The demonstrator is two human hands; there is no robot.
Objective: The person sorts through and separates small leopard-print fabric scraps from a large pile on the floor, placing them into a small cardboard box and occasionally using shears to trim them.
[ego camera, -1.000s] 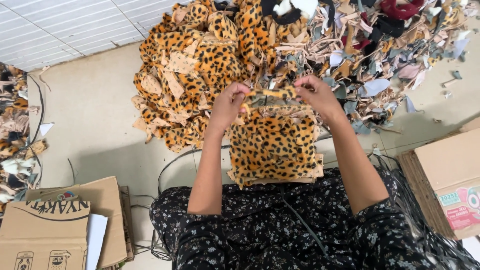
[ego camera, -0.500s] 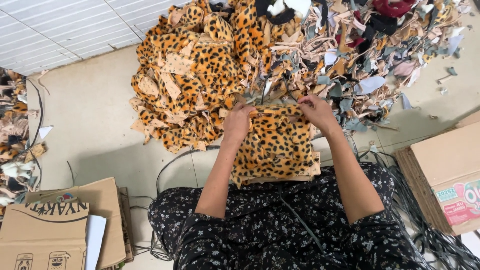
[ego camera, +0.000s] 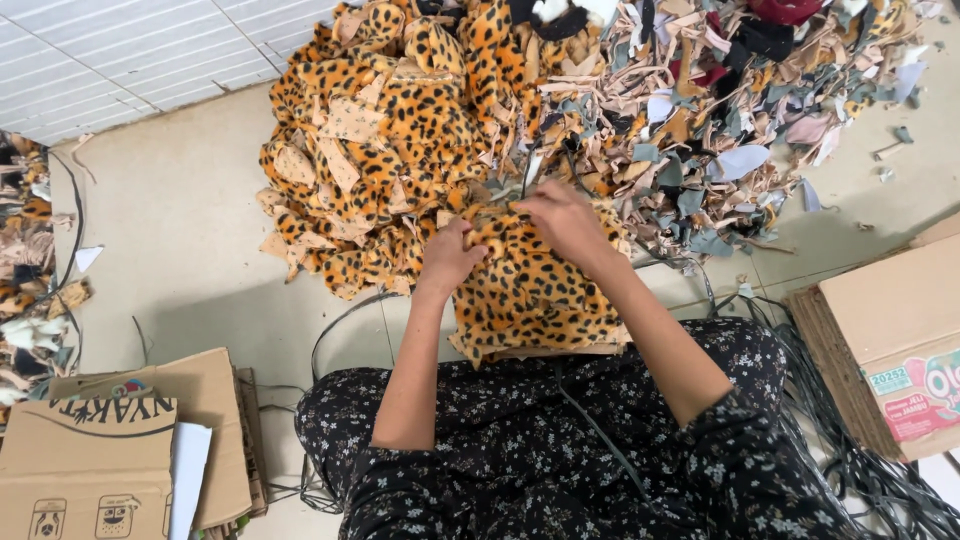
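Now both hands have dropped closer together: the left hand [ego camera: 452, 256] and right hand [ego camera: 562, 217] pinch the top edge of the leopard-print fabric stack [ego camera: 535, 300] on the lap, beside the scrap pile [ego camera: 560, 110].

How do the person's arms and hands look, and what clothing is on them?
Both forearms are bare to above the elbow. The left hand and right hand wear no gloves; no rings or watch show. The garment is dark with small pale flowers.
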